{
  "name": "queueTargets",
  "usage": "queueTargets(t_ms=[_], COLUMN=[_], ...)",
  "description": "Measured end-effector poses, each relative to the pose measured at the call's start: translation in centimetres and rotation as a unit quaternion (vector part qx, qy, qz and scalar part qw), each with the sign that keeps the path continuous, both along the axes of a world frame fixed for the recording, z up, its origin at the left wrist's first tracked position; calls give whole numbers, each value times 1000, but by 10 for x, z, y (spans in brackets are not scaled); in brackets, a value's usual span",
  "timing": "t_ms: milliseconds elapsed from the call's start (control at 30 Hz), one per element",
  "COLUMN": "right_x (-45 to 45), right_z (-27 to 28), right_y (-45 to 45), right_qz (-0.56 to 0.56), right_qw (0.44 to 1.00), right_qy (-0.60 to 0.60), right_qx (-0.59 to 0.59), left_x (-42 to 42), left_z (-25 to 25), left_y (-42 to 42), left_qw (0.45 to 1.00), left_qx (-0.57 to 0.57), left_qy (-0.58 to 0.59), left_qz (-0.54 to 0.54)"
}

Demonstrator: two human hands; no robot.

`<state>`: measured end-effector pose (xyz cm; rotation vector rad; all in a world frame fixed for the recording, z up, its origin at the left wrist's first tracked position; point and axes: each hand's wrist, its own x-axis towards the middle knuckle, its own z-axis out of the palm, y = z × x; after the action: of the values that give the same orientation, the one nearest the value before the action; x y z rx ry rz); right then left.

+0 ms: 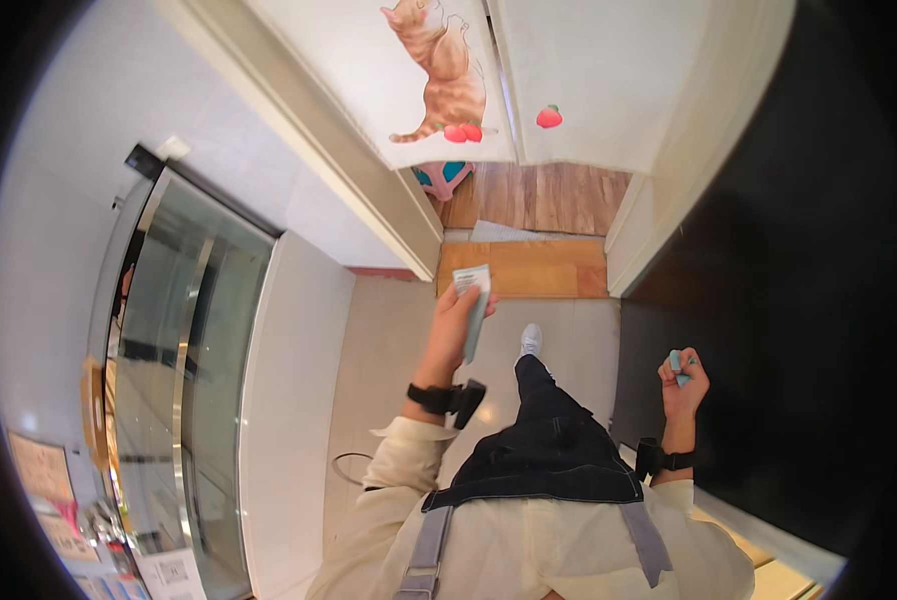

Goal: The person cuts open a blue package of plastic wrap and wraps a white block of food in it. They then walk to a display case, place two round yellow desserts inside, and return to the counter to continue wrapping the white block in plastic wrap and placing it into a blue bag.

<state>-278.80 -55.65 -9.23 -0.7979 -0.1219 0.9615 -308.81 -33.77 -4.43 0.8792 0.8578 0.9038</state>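
Observation:
My left hand (pixel 457 311) grips a slim pale-green packet or tube (pixel 478 326) with a white printed face; it is held out in front of me, above the tiled floor. In my right hand (pixel 686 384), the fingers are curled around a small pale-teal piece (pixel 675 361). Most of that piece is hidden by the fingers, so I cannot tell what it is. The two hands are well apart, the right one beside a black panel (pixel 763 315). A black band with a small box sits on each wrist.
Ahead is a doorway with a wooden threshold (pixel 523 266) and a white curtain (pixel 591 67) printed with a cat and strawberries. Behind it stands a pink and teal object (pixel 445 178) on wood flooring (pixel 546 196). A glass display case (pixel 193 360) is at my left.

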Motion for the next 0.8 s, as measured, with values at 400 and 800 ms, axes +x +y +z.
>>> queueTargets(t_ms=[400,800], right_x=[45,332], right_z=[62,-7], right_y=[489,717], right_qz=[250,-124], right_qw=[860,886], right_qy=[-444,-385], right_qx=[34,-227], left_x=[170,87], left_z=[41,74], left_y=[360,692], left_qw=[959,899], left_qx=[131,164], left_qy=[131,34], left_qz=[-213,405])
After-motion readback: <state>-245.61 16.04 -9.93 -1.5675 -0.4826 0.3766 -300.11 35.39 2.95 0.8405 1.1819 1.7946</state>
